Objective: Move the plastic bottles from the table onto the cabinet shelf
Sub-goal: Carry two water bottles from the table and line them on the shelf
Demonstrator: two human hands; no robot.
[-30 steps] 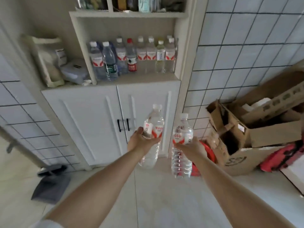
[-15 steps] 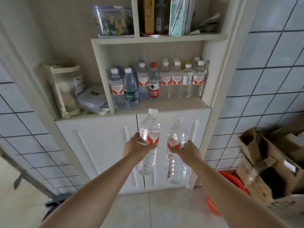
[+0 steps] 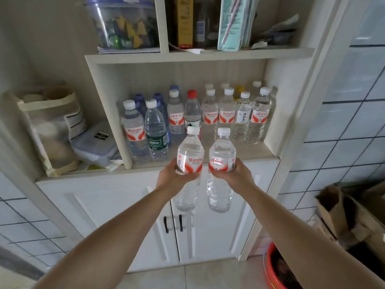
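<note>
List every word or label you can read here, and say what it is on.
"Wahaha": label of the bottle in the left hand.
"Cestbon": green label on a shelf bottle.
"Wahaha": red label on the leftmost shelf bottle.
Chinese characters on the other labels, the small print and the bag's tag: too blurred to read.

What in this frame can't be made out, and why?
- Back-row bottles on the shelf, head view: only caps show behind the front row.
- Red basin: cut off by the bottom edge.
- Fingers of the left hand and right hand: partly hidden behind the two held bottles.
</note>
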